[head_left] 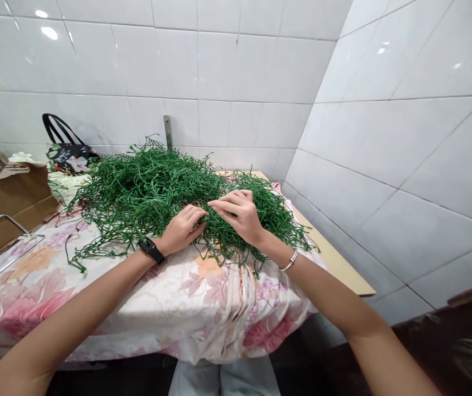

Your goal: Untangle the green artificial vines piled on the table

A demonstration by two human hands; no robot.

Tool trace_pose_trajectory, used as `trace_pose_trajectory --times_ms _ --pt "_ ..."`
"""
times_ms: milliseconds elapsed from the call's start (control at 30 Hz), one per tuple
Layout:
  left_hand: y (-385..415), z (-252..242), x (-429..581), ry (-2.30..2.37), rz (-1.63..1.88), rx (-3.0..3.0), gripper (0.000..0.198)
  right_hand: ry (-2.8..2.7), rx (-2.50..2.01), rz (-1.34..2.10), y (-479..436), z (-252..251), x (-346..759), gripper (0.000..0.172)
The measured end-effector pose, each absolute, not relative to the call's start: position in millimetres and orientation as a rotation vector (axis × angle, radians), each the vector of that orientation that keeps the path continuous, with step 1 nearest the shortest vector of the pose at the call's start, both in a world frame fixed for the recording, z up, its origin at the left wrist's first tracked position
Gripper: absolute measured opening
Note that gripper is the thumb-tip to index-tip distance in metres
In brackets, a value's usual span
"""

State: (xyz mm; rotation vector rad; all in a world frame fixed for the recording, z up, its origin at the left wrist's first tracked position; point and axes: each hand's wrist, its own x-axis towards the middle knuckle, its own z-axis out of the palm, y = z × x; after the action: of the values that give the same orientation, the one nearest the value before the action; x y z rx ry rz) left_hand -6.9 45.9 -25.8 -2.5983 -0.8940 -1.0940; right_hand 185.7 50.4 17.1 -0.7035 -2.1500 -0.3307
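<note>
A big tangled heap of thin green plastic stems (145, 190) lies on a table covered with a pink floral cloth (108, 297). My left hand (182, 228), with a black band on the wrist, rests on the heap's near edge, its fingers curled and pinching stems. Right beside it, my right hand (240, 214), with a silver bracelet, has its fingers bent and pressed together on stems too. The fingertips of both hands nearly meet.
A brown cardboard box (0, 198) stands at the left with a metal frame (9, 242) before it. White flowers (65, 184) and a black floral bag (69, 154) sit behind the heap. White tiled walls close the back and right. The table's bare wooden edge (335, 258) shows at right.
</note>
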Motion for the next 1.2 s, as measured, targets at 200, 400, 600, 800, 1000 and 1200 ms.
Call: trace_pose_trajectory --times_ms 200,400,600,800,1000,1200 --pt "44.9 -27.2 -6.1 -0.895 -1.075 -2.61 0.023 -2.131 -0.699 -0.453 51.4 15.0 187.2 0.019" --pt "45.9 -28.3 -5.3 -0.883 -1.081 -2.608 0.024 -2.229 -0.614 -0.628 50.1 13.1 190.0 0.017" --pt "45.2 -28.0 -5.3 -0.863 -1.093 -2.598 0.023 -2.274 -0.621 -0.753 50.0 13.5 190.5 0.024" --pt "42.9 -26.4 -8.4 -0.829 -1.105 -2.594 0.021 -2.267 -0.617 -0.822 49.3 14.6 190.1 0.032" --pt "38.6 -25.0 -13.5 -0.829 -1.11 -2.618 0.021 -2.224 -0.654 -0.798 45.5 21.9 192.3 0.037" --pt "35.8 -24.2 -16.0 -0.85 -1.11 -2.622 0.022 -2.266 -0.567 -0.798 51.3 23.0 195.3 0.035"
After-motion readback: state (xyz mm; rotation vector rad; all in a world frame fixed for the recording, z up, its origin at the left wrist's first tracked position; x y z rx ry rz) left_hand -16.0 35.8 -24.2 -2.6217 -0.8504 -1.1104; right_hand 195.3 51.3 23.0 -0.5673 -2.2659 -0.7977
